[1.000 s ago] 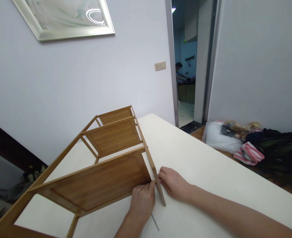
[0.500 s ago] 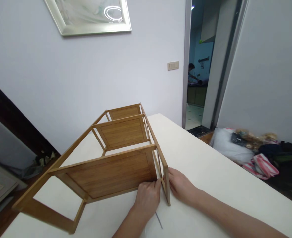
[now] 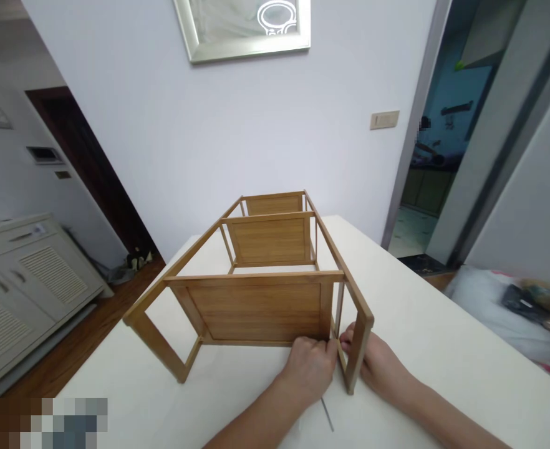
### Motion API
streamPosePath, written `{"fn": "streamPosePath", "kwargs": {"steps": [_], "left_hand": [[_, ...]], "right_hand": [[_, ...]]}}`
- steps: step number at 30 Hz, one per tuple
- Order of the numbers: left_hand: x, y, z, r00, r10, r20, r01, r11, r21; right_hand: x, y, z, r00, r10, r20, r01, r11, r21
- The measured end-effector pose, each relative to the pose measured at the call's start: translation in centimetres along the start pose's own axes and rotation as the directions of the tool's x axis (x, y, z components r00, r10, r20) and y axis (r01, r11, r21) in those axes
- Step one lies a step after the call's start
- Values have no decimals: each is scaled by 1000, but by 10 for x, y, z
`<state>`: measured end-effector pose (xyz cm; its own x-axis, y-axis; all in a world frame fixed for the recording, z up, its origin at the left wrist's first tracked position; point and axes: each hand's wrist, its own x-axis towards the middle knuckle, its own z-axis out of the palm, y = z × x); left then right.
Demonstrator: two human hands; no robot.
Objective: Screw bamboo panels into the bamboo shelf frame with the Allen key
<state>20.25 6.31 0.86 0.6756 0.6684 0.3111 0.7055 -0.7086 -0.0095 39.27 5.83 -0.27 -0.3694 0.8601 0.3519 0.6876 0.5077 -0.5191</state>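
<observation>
A bamboo shelf rack (image 3: 256, 299) lies on its side on the white table (image 3: 434, 349), its three shelf panels standing upright. My left hand (image 3: 310, 368) is closed at the lower right corner of the nearest panel, fingers pressed together; what they pinch is hidden. My right hand (image 3: 380, 368) rests behind the rack's near right leg (image 3: 358, 349), fingers curled against the leg and partly hidden by it. A thin grey metal rod (image 3: 327, 414) lies on the table just below my left hand.
A white louvred cabinet (image 3: 17, 280) stands at the left on the wooden floor. A framed picture (image 3: 247, 25) hangs on the wall. An open doorway (image 3: 438, 162) at right shows a person far off in another room. Bags and clothes (image 3: 522, 312) lie on the floor at right.
The view has swung left, bringing the cabinet and dark doorway into sight. The rack now appears end-on. Both hands stay at the same near right corner of the rack.
</observation>
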Motion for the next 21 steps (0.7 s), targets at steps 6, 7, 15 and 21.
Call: {"fn": "streamPosePath", "kwargs": {"steps": [6, 7, 15, 21], "left_hand": [[0, -1, -6, 1000, 24, 17, -24, 1000, -10], [-1, -1, -7, 999, 25, 20, -24, 1000, -9], [-1, -2, -8, 1000, 4, 6, -4, 1000, -8], [-3, -2, -7, 1000, 8, -7, -8, 1000, 3]], "right_hand": [[-1, 18, 10, 1000, -23, 4, 23, 1000, -9], [-1, 23, 12, 1000, -10, 1, 10, 1000, -10], [5, 18, 10, 999, -52, -7, 52, 999, 7], [6, 20, 10, 998, -30, -49, 32, 999, 33]]}}
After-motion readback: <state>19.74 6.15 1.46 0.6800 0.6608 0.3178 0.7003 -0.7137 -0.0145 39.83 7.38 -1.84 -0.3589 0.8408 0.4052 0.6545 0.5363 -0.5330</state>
